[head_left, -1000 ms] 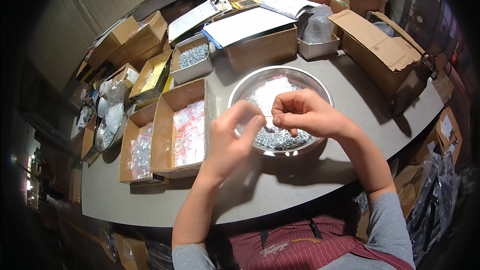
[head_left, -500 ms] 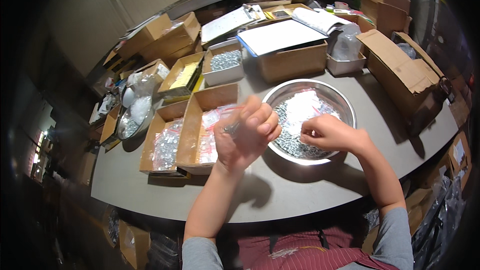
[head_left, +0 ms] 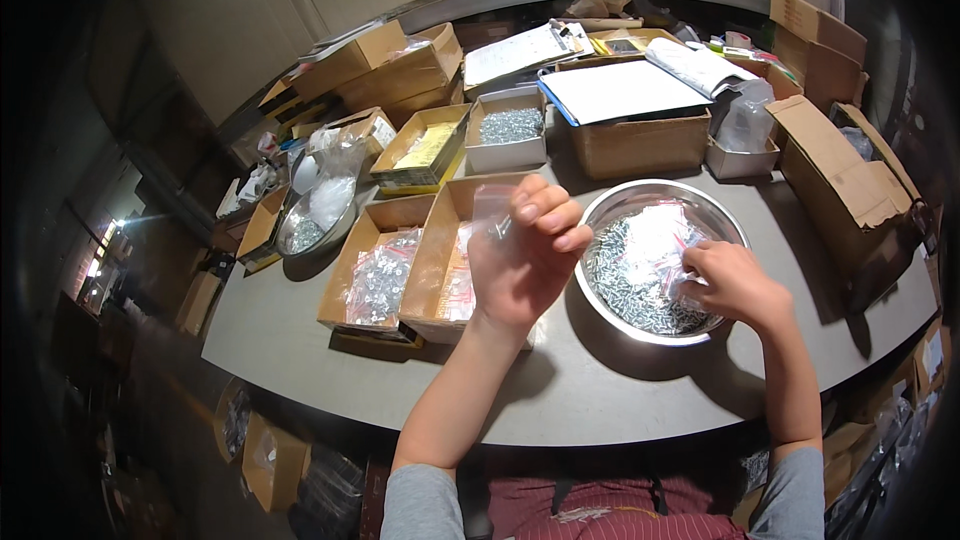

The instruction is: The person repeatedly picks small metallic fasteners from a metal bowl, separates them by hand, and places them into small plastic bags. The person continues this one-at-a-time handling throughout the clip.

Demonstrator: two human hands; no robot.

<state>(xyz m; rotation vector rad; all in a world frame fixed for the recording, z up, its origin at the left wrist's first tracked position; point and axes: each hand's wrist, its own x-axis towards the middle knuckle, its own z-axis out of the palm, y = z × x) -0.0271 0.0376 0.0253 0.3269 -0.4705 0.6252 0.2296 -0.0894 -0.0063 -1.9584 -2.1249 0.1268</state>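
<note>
My left hand (head_left: 525,265) is raised left of a steel bowl (head_left: 722,218), its fingers curled round a small clear zip bag (head_left: 491,208). Small metal pieces seem to show inside that bag. Loose silvery screws (head_left: 640,305) fill the bowl, and a heap of small clear bags with red seal lines (head_left: 658,230) lies on top of them. Over the bowl's right side, my right hand (head_left: 735,280) has its fingers bent and drawn together at the bags and screws. What those fingertips grip is hidden.
Left of the bowl stand two cardboard boxes, one with bagged washers (head_left: 382,275), the other with small bags (head_left: 461,285). Behind are a white box of screws (head_left: 508,130), a yellow-lined box (head_left: 425,147) and a clipboard (head_left: 625,90). An open carton (head_left: 835,165) stands at right.
The view has shifted, so the table sits lower and further right. My left hand has turned, showing the clear bag plainly. My right hand stays over the bowl, now nearer its right side.
</note>
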